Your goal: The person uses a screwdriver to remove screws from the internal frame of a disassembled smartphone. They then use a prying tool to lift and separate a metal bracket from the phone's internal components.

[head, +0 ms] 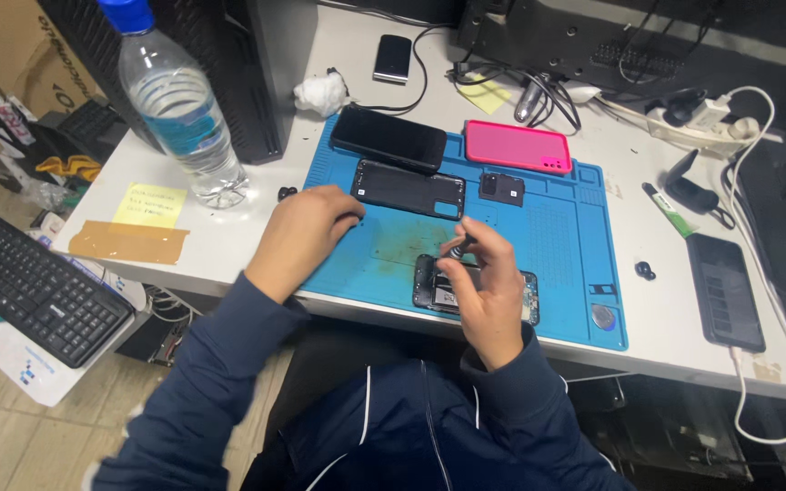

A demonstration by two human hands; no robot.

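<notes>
An opened phone [429, 289] lies on the front of a blue repair mat [557, 236], its insides showing. My right hand [488, 291] rests over it, fingers pinched on a small dark tool [459, 245] that points up and left. My left hand [304, 232] lies curled on the mat's left edge, its fingertips next to a black back cover [408, 188]. What it holds, if anything, is hidden. A black phone [388, 138] lies behind the cover. A pink phone case [518, 145] and a small camera-frame piece [501, 187] sit at the mat's far side.
A water bottle [179, 105] stands at the left on the white desk [229, 232], near a yellow note [149, 204]. A black phone on a white cable [726, 291] lies at the right. A keyboard [34, 286] sits lower left. Cables and a power strip [711, 118] crowd the back.
</notes>
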